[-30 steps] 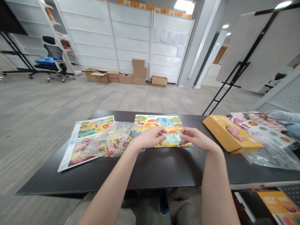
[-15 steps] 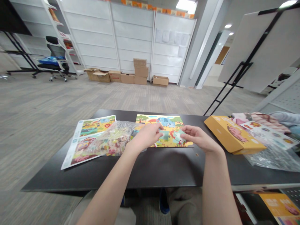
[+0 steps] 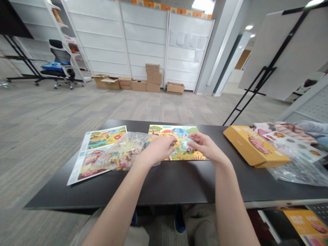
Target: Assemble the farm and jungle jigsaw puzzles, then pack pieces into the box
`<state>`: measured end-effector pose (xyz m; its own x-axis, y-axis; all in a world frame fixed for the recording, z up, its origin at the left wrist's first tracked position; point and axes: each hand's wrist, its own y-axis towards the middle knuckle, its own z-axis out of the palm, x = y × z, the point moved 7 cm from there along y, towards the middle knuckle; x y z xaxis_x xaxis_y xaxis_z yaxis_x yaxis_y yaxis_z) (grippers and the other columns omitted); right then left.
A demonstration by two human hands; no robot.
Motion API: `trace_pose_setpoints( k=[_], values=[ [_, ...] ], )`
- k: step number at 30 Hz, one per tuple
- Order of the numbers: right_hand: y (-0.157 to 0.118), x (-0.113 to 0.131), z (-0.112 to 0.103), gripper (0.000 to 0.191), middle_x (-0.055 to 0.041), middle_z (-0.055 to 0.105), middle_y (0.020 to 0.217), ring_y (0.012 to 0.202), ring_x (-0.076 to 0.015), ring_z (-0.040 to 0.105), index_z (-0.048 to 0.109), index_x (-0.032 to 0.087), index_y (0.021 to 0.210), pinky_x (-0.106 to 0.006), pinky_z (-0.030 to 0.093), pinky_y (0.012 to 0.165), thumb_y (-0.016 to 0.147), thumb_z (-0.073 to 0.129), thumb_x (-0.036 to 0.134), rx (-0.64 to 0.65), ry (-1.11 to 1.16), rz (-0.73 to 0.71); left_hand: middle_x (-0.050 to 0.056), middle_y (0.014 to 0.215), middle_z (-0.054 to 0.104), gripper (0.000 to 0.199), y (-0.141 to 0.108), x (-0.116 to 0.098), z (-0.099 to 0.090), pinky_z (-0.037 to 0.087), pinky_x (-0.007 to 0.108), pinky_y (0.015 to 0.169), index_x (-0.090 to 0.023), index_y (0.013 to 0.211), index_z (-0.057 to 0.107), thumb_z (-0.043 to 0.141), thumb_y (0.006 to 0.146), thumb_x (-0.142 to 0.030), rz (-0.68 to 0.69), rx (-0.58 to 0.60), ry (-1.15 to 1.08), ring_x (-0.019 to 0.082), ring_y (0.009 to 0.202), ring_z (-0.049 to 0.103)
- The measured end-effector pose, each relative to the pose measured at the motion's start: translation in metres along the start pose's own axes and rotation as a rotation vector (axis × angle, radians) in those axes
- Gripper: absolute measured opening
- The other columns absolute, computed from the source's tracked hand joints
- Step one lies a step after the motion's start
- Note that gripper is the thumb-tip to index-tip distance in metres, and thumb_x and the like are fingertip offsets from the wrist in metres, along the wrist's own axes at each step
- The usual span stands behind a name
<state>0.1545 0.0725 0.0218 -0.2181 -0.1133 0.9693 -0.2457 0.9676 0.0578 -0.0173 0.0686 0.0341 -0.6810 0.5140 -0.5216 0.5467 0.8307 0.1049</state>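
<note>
Fingers of the right hand (image 3: pixel 205 147) are pinched together on a pale green puzzle piece (image 3: pixel 186 142), partly hiding its outline. Fingertips of the left hand (image 3: pixel 156 151) lie close beside it, and whether they touch it cannot be told. The piece sits over a colourful animal jigsaw board (image 3: pixel 176 133), its lower part covered by both hands. Compared with the earlier frame, the right hand lies further left, nearer the left hand. A clear bag of loose pieces (image 3: pixel 123 151) overlaps the board's left edge and a printed picture sheet (image 3: pixel 102 143). A yellow box (image 3: pixel 256 147) lies to the right on the black table (image 3: pixel 164 181).
</note>
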Motion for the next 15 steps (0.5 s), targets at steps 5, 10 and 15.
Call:
trace_pose_setpoints(
  k=[5,10,15],
  values=[
    [0.005,-0.012,-0.009,0.037,-0.0057,0.068,0.098,0.089,-0.0217,0.067,0.064,0.019,0.090,-0.037,0.057,0.079,0.068,0.081,0.044,-0.058,-0.091,-0.003,0.014,0.121,0.071,0.049,-0.009,0.009,0.013,0.052,0.037,0.090,-0.020,0.122,0.062,0.075,0.075,-0.021,-0.123,0.175,0.301,0.031,0.113,0.066],
    [0.006,-0.010,0.008,0.031,-0.0062,0.070,0.094,0.092,-0.0227,0.066,0.067,0.018,0.092,-0.040,0.056,0.084,0.073,0.077,0.041,0.051,-0.193,-0.004,0.015,0.115,0.071,0.047,-0.008,0.005,0.014,0.052,0.036,0.086,-0.018,0.117,0.061,0.077,0.075,-0.030,-0.087,0.157,0.284,0.032,0.108,0.068],
    [0.005,-0.004,0.022,0.024,-0.0049,0.070,0.091,0.087,-0.0206,0.065,0.068,0.018,0.085,-0.037,0.054,0.082,0.074,0.076,0.038,0.127,-0.297,-0.026,0.017,0.112,0.071,0.056,-0.007,-0.003,0.016,0.051,0.037,0.081,-0.014,0.124,0.054,0.073,0.073,-0.027,0.005,0.136,0.257,0.034,0.104,0.068]
  ],
)
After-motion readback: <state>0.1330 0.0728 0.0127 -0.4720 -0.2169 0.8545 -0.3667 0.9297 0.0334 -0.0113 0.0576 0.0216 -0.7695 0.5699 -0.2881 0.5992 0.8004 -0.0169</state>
